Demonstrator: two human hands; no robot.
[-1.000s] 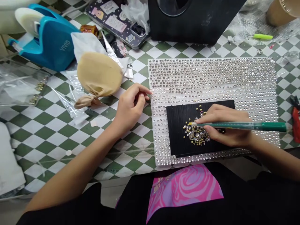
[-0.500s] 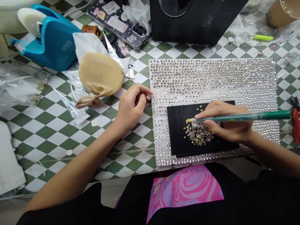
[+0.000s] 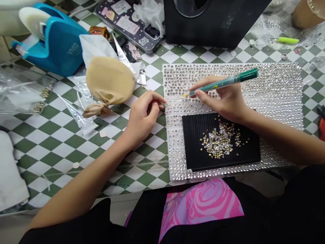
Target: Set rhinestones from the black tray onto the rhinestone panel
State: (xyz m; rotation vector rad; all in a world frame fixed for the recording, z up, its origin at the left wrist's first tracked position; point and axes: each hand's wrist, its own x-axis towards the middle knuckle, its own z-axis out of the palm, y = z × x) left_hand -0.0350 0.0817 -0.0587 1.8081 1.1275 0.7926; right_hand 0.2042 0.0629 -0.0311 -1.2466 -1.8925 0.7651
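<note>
My right hand (image 3: 220,98) pinches a green pen (image 3: 218,83) with a pale, yellowish tip, held over the left part of a white sheet (image 3: 174,117) set with rows of clear rhinestones. Whether the tip touches the sheet or carries a stone is too small to tell. Below this hand, a black ridged tray (image 3: 194,145) lies on the sheet, bearing a pile of loose gold-backed rhinestones (image 3: 218,144). My left hand (image 3: 143,117) rests on the table, fingers loosely bent and holding nothing, its index fingertip at the sheet's left edge.
Left of the sheet are a tan stretched-fabric pouch (image 3: 109,81), a blue tape dispenser (image 3: 64,44) and plastic bags (image 3: 21,89). Behind stand a phone in a patterned case (image 3: 129,25) and a black box (image 3: 203,30). A brown cup (image 3: 306,15) and a lime-green tool (image 3: 288,40) are at the far right.
My right hand has moved with the pen from the stone pile up and leftward to the rhinestone rows, uncovering the pile. My left hand stays in place.
</note>
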